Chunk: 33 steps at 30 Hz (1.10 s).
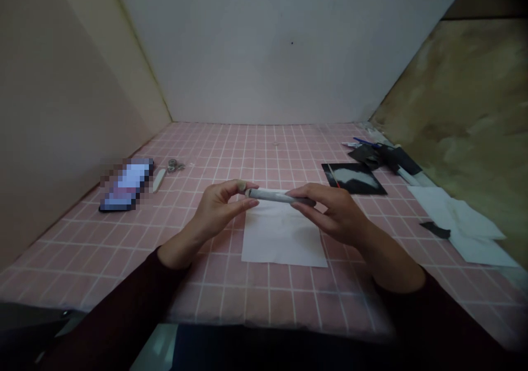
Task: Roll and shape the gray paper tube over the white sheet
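Observation:
Both my hands hold a slim grey-white tube level above the table, one at each end. The fingers and thumb of my left hand pinch its left end, where a dark ring shows. At the darker right end, my right hand grips it between thumb and fingers. Whether the tube is rolled paper or something solid I cannot tell. Beneath it a white sheet of paper lies flat, partly hidden by the tube and my hands.
The table has a pink checked cloth. To the left lie a phone, a white strip and small metal pieces. On the right are a black sheet with white powder, dark scraps and white papers. Walls enclose the back and sides.

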Tool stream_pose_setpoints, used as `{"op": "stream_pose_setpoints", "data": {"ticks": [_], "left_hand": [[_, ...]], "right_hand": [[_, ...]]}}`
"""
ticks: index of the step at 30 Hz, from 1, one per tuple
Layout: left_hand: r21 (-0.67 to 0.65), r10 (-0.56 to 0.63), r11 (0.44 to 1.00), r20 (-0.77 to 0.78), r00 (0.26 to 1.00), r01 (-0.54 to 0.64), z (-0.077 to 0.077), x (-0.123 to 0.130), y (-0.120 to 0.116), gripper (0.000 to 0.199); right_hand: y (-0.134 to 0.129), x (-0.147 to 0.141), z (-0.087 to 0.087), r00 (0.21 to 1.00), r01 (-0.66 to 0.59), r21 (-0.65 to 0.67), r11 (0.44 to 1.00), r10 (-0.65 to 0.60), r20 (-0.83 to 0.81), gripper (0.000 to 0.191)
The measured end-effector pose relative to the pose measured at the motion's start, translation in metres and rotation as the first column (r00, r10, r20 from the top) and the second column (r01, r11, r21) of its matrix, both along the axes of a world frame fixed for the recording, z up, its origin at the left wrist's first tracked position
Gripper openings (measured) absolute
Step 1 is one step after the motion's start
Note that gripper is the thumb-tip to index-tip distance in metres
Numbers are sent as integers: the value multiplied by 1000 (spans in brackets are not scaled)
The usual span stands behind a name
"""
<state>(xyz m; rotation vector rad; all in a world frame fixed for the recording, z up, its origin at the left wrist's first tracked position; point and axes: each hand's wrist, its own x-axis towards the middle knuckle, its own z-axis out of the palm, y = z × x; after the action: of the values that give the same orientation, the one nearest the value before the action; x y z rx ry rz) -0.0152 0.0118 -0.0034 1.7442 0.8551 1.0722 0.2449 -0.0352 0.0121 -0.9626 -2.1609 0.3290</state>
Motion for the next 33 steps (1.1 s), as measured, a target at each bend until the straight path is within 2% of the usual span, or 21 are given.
{"op": "stream_pose_setpoints", "data": {"ticks": [5, 9, 14, 17, 22, 25, 28, 30, 33], "left_hand": [[118, 56, 992, -74, 996, -47, -2, 0, -1, 22], [225, 94, 972, -138, 986, -61, -1, 1, -3, 25], [321, 96, 946, -185, 978, -32, 0, 0, -3, 25], [281, 79, 959, -169, 983, -29, -2, 0, -1, 27], [107, 12, 994, -79, 997, -3, -8, 0, 2, 28], [25, -42, 999, -7, 999, 42, -9, 1, 3, 27], [9, -67, 998, 21, 998, 67, -9, 1, 2, 24], [6, -71, 997, 16, 997, 71, -8, 1, 1, 23], [2, -74, 997, -3, 997, 74, -8, 1, 0, 23]], "right_hand": [[-2, 4, 5, 995, -75, -253, 965, 58, -76, 17], [-3, 5, 10, 981, -160, -484, 860, 83, -176, 22], [-3, 6, 12, 971, -232, -627, 743, 138, -195, 26], [-1, 9, 9, 956, -285, -670, 685, 150, -253, 27], [5, 15, -3, 894, -394, -688, 610, 79, -441, 28], [7, 13, -10, 840, -474, -707, 525, 27, -542, 29], [6, 8, -14, 805, -525, -719, 456, -10, -593, 30], [6, 3, -13, 812, -516, -729, 450, -14, -584, 32], [4, -4, -10, 877, -414, -759, 503, -2, -480, 34]]}}
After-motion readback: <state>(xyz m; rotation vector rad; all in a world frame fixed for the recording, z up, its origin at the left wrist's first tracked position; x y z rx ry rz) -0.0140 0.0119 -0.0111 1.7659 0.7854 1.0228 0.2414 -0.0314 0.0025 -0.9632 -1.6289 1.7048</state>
